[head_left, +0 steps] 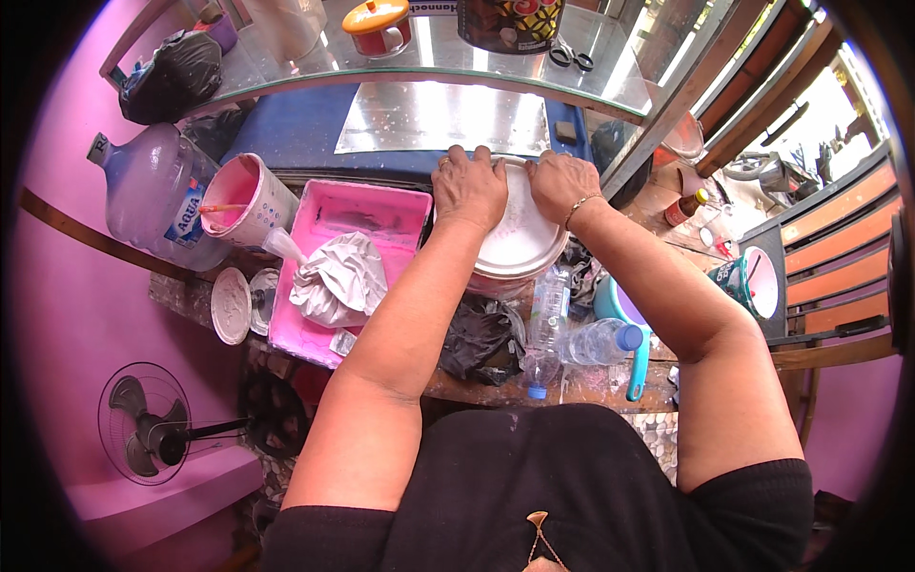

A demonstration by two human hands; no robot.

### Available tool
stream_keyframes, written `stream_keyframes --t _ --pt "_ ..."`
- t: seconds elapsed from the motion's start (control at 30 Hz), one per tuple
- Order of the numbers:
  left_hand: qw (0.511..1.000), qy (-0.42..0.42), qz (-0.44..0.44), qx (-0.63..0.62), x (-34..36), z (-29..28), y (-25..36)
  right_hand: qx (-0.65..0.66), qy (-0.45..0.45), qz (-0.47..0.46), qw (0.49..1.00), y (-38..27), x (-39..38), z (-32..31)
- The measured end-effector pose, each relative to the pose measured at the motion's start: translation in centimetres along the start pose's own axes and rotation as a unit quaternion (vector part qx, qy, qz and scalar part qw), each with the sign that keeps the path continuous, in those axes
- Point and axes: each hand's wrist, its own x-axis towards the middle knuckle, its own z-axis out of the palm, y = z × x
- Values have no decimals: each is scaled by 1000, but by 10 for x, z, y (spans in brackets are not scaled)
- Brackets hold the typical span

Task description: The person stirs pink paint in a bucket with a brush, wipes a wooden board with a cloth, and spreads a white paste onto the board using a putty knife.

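A round tub with a white lid stands in front of me on the wooden bench. My left hand lies over the lid's far left rim, its fingers bent and closed on the edge. At the far right of the same rim, my right hand is closed with the fingers curled, and a bracelet circles its wrist. The lid sits level on the tub. My hands hide parts of its edge, and the fingertips are partly out of sight.
Left stand a pink tray with a crumpled whitish bag, a white bucket and a large water jug. Plastic bottles and a turquoise-handled dipper lie nearer. A glass shelf spans the far side.
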Motion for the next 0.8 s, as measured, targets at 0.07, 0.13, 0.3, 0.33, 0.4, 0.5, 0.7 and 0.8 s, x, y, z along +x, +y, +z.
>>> stream_keyframes --t 0.07,0.13,0.3,0.33,0.4,0.5,0.7,0.8 --pt "1000 4 8 0 0 0 0 10 5 3 1000 2 -3 7" --pt "1000 9 16 2 0 2 -1 22 11 4 1000 2 -8 11" --pt "994 81 66 31 0 6 -2 61 28 98 993 3 -11 20" --pt "994 82 66 30 -1 6 -2 60 29 98 993 3 -10 19" --pt "995 64 74 29 -3 5 -2 73 26 137 988 -1 -12 17" --pt "997 49 55 33 -1 2 -2 84 29 134 987 -1 -15 16" --pt "999 11 30 1 0 1 0 86 -2 166 982 0 -18 24" --pt "1000 -6 30 -6 0 1 1 184 2 210 960 2 -23 40"
